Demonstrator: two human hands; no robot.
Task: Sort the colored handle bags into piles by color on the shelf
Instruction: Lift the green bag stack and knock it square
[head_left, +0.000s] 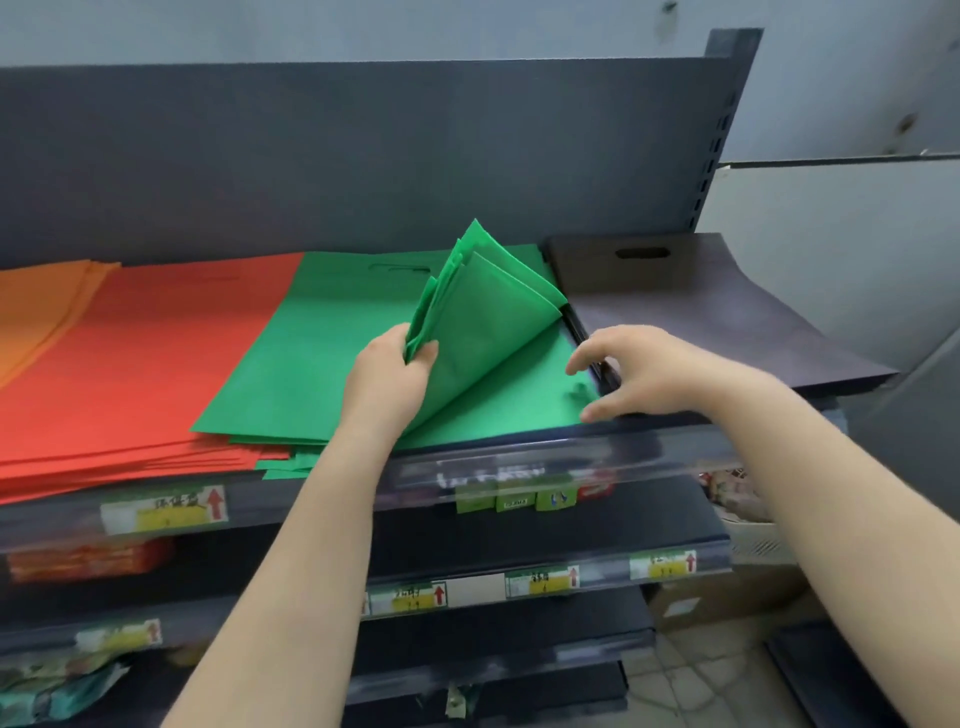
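Observation:
Flat handle bags lie in colour piles along the top shelf (519, 452): orange bags (36, 306) at far left, red bags (150, 353), green bags (322, 338) in the middle, dark brown bags (691, 306) at right. My left hand (395, 374) grips the right corner of several green bags (483, 301) and holds them folded up and back. My right hand (639, 374) hovers with spread fingers at the seam between the green pile and the dark pile, fingertips touching the dark bags' edge.
A dark back panel (363, 156) rises behind the shelf, with a slotted upright (722, 124) at right. Lower shelves (519, 577) carry price labels and packaged goods. A cardboard box (717, 597) and tiled floor lie at lower right.

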